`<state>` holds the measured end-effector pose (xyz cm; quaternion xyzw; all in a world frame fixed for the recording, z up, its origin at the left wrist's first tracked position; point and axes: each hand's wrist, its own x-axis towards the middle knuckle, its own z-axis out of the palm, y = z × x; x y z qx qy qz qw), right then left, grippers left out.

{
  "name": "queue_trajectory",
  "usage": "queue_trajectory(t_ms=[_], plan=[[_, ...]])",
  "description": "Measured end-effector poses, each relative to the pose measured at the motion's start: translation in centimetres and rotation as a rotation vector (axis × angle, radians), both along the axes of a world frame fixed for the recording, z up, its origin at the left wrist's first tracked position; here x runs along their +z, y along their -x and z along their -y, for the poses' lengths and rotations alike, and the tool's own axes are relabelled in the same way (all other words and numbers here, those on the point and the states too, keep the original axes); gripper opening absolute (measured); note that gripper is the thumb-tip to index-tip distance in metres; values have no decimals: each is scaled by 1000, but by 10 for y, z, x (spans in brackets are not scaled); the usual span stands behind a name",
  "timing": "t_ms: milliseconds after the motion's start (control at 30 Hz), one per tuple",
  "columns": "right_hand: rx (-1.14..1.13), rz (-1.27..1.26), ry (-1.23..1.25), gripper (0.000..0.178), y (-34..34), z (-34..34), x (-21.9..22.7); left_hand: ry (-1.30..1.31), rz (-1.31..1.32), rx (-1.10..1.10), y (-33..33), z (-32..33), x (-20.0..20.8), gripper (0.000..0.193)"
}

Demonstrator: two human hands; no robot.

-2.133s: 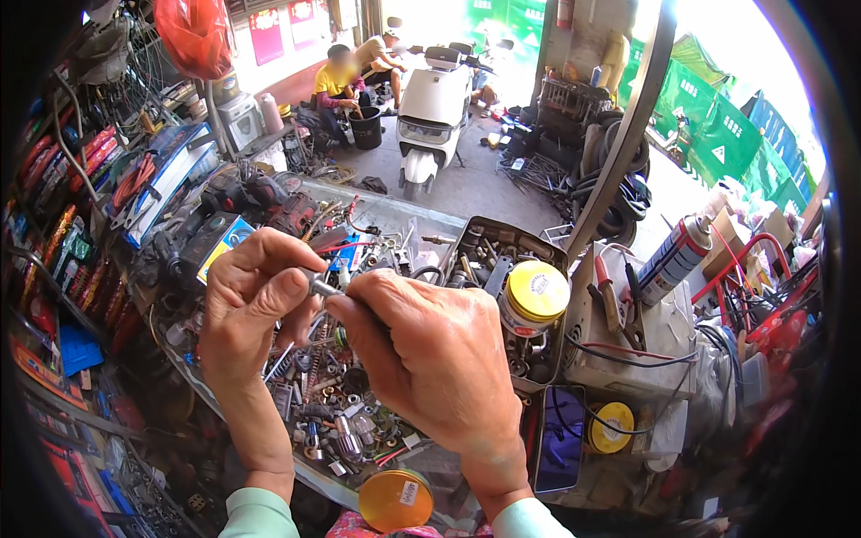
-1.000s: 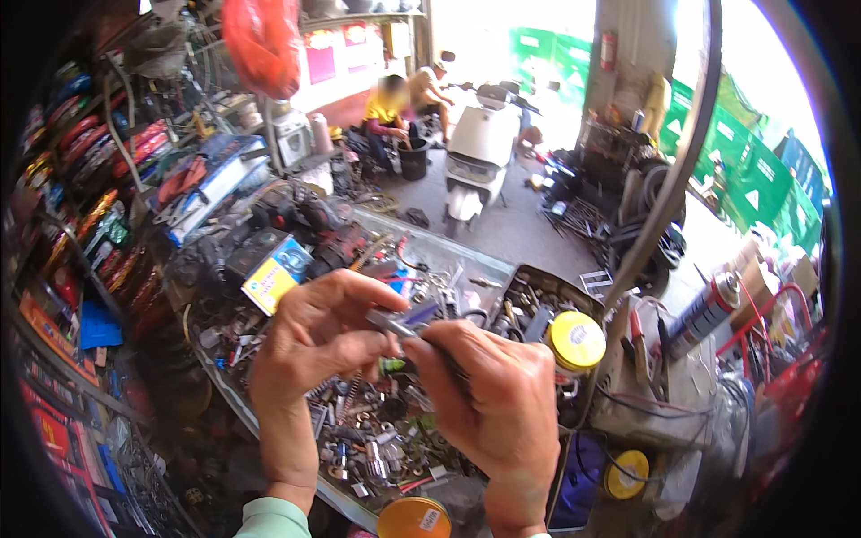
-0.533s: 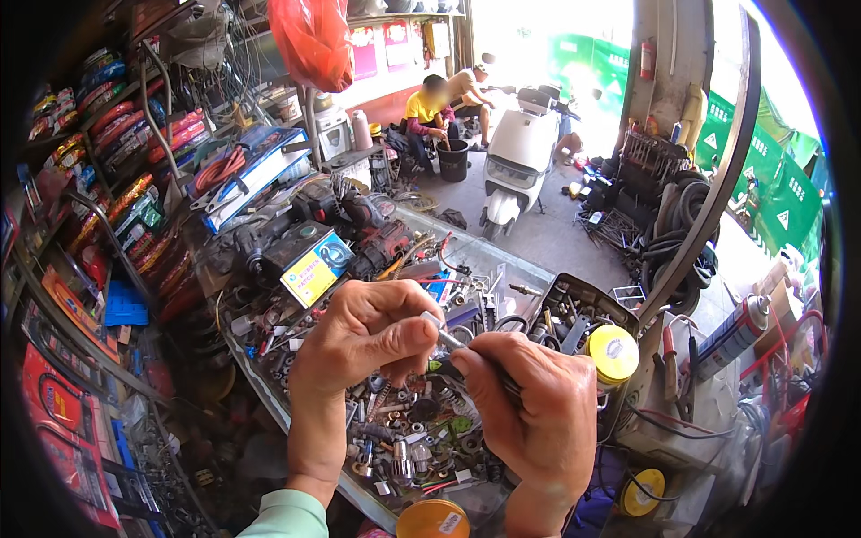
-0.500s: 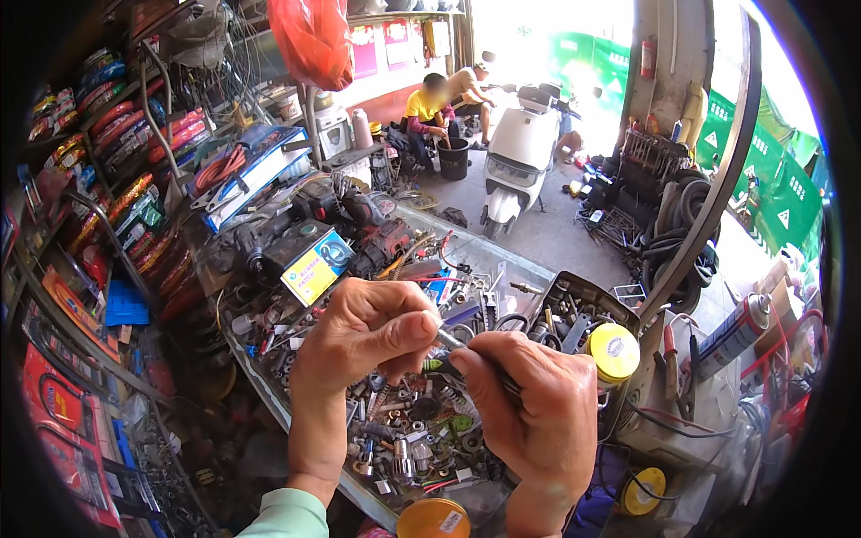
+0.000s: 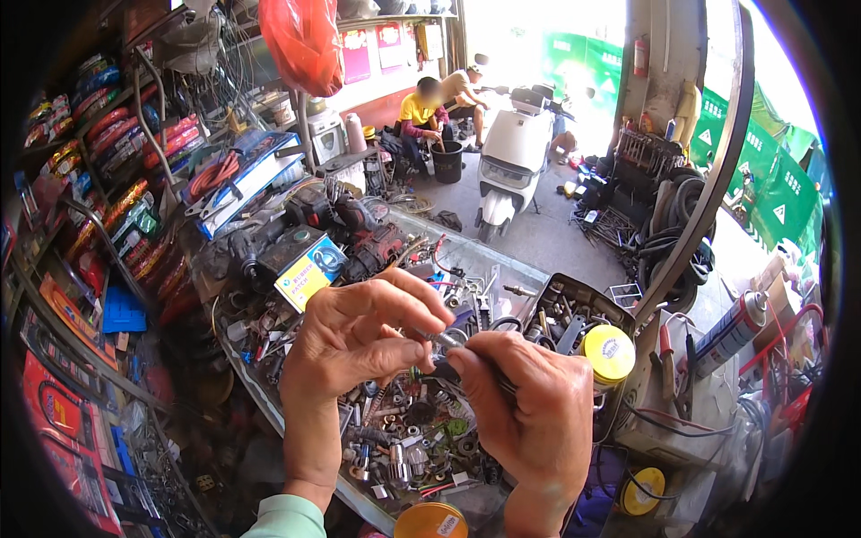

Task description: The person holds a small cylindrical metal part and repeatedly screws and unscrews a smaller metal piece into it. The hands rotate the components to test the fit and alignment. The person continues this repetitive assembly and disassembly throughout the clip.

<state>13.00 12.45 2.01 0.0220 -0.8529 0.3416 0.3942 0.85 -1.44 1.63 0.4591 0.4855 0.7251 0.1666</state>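
Observation:
My right hand is closed round a slim metal rod, pinching it between thumb and bent index finger. The rod's silvery end sticks out toward my left hand. That hand's fingers are loosened and apart, with the thumb and fingertips right around the rod's end. Whether they touch it is hard to see. Part of the rod is hidden inside my right fist. Below both hands, a glass-topped counter carries a heap of small metal parts, with sockets, springs and nuts among them.
An open case of tools stands at the right beside a yellow-lidded tin. Farther right is a spray can. A yellow-and-blue box and power tools lie behind my left hand. Beyond are a white scooter and a seated person.
My left fingers have loosened from their pinch on the rod's end, and the index finger has lifted. My right hand keeps its grip on the rod. The view has shifted slightly.

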Motion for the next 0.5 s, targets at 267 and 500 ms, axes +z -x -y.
queue_trajectory(t_ms=[267,500], plan=[[24,34,-66,16,0,-1,3,176,134,77,0,1,5,21],[12,23,-37,16,-1,0,2,202,69,55,-1,2,7,25]])
